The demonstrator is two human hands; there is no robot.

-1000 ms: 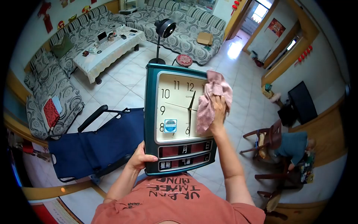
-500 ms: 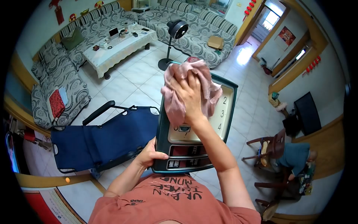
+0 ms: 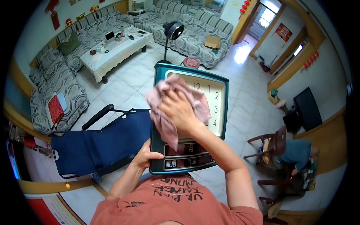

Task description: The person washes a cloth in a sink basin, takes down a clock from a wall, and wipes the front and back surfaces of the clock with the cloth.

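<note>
A wall clock (image 3: 215, 119) with a dark green frame and a cream numbered face is held up in front of my chest, tilted slightly. My left hand (image 3: 144, 155) grips its lower left edge, thumb over the front. Against the clock face, my right hand (image 3: 179, 110) presses a crumpled pink cloth (image 3: 163, 92), fingers bent into it. The cloth covers the left and middle of the dial and hangs down past its lower rim. Below the dial, two dark display strips with printed characters show.
A blue folding recliner (image 3: 101, 140) stands at left. Behind are a coffee table (image 3: 112, 56) with small items, a patterned sofa (image 3: 195, 32), a black standing fan (image 3: 173, 30) and a red-topped stool (image 3: 191, 62). At right, a person (image 3: 296, 152) sits near wooden chairs.
My right hand and the cloth have moved down and left over the dial, uncovering the upper numerals. The clock has shifted slightly left in view, my left hand still gripping it.
</note>
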